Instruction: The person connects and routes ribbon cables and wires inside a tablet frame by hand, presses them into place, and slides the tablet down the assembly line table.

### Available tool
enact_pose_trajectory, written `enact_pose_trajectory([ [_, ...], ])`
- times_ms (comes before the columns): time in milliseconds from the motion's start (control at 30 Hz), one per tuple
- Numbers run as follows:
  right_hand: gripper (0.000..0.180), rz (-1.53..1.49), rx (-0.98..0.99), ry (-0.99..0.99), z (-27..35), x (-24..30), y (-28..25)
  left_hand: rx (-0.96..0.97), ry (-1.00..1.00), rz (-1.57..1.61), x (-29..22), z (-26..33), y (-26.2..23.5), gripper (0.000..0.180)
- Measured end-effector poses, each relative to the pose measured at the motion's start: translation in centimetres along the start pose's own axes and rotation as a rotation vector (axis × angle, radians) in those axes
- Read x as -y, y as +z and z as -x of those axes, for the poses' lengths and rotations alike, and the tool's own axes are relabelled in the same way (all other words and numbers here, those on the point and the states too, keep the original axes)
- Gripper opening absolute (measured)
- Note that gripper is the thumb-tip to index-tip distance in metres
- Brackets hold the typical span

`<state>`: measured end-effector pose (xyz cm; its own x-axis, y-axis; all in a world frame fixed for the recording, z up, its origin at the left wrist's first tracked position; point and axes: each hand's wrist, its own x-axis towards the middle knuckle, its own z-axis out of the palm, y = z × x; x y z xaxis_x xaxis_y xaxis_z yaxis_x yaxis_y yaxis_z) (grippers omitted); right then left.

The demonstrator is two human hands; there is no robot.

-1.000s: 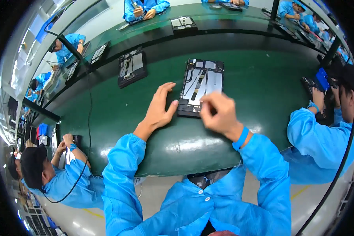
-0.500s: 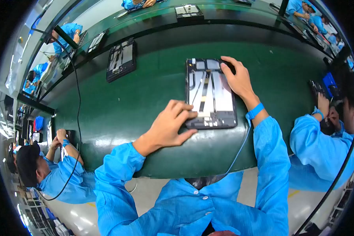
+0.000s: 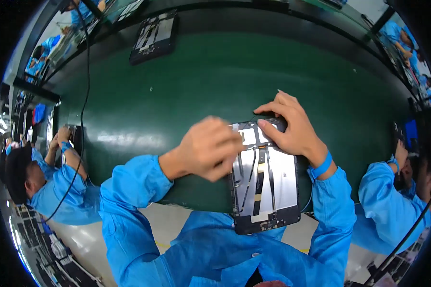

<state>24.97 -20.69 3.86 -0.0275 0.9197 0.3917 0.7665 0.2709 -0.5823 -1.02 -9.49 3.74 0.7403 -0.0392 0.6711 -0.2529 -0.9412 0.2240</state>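
An opened tablet (image 3: 282,174) with its silver inside, dark flat cables and black frame showing lies at the front of the green bench. Its near end reaches past the bench edge, over my lap. My right hand (image 3: 292,124) grips the far right corner, thumb on the inner face and fingers over the far edge. Beside the far left corner, my left hand (image 3: 210,148) is blurred by motion, its fingers curled in. Whether anything is between those fingertips is hidden. A blue wrist strap (image 3: 322,166) circles my right wrist.
Another opened tablet (image 3: 154,36) lies at the far left of the green bench (image 3: 201,71). A black cable (image 3: 85,91) hangs down on the left. Co-workers in blue sit at the left (image 3: 67,191) and right (image 3: 388,191). A dark shelf edge (image 3: 316,19) runs along the back.
The tablet has come toward me, its near end now past the bench edge. My left hand has left its near left part and curled up by its far left corner. The right hand still grips it.
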Motion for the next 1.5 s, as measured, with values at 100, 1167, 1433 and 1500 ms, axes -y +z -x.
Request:
enact_pose_trajectory([
  [100, 0.021, -0.038, 0.025, 0.097, 0.1, 0.8, -0.3, 0.015, -0.312, 0.123, 0.1, 0.6, -0.5, 0.044],
  [1167, 0.019, -1.032, 0.123, 0.216, 1.5, 3.5, -0.8, 0.389, -0.450, 0.321, -1.1, 0.8, -1.4, 0.102],
  [1433, 0.019, -1.028, 0.099, 0.230, 1.2, 3.3, 0.2, 0.416, -0.466, 0.320, -0.8, 0.7, -1.5, 0.102],
  [1500, 0.019, -1.019, 0.103, 0.243, 1.3, 3.4, 0.1, 0.416, -0.454, 0.320, -0.8, 0.6, -1.5, 0.102],
])
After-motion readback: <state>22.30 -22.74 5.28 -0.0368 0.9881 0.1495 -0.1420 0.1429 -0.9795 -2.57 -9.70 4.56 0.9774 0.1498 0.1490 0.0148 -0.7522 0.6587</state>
